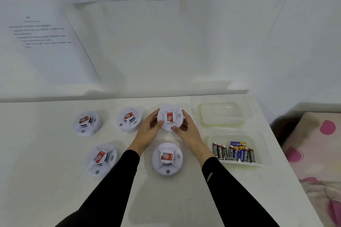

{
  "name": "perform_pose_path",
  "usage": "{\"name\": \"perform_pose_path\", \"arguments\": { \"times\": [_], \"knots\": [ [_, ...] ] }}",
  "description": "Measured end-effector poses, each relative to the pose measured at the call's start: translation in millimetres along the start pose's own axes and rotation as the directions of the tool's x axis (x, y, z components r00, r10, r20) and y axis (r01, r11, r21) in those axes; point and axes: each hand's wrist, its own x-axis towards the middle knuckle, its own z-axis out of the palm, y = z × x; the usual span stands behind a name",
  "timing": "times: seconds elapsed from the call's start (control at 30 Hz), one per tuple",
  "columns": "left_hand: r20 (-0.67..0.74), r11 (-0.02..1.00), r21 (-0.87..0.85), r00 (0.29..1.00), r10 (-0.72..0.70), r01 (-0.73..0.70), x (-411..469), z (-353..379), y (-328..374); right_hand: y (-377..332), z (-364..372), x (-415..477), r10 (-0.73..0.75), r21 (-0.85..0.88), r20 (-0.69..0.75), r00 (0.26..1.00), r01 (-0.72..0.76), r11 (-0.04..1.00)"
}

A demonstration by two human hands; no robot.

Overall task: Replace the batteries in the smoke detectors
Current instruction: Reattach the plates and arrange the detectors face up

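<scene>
Nearest on the white counter (46, 180), a round white smoke detector (167, 159) is sitting with a red label on its raised centre. Just beyond it, the left hand (147, 131) and right hand (188, 131) are curling around a matching back-row detector (170, 117), gripping its rim from both sides. Batteries (234, 152) are lying in a clear tray (258, 164) at right.

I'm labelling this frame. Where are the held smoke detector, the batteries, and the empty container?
held smoke detector (170, 117), head view, on its red label.
batteries (234, 152), head view, mid-row in their clear tray.
empty container (222, 124), head view, on its green near rim.
</scene>
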Motion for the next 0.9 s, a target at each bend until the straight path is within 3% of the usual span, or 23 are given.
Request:
{"name": "perform_pose_path", "arguments": {
  "times": [0.3, 0.47, 0.9],
  "knots": [
    [-0.087, 0.98, 0.15, 0.986, 0.142, -0.128, 1, 6, -20, -3, -3, 3, 0.018, 0.027, -0.009, 1.0, -0.018, 0.999],
    [-0.086, 0.991, 0.085, 0.99, 0.111, -0.104, 4, 5, -25, 1, -3, 2, -0.031, 0.003, 0.005, 1.0, 0.031, 1.0],
    [-0.112, 0.972, 0.143, 0.973, 0.2, -0.184, 11, 7, -32, 9, -5, 6, -0.069, 0.004, -0.012, 0.998, 0.069, 0.998]
  ]
}}
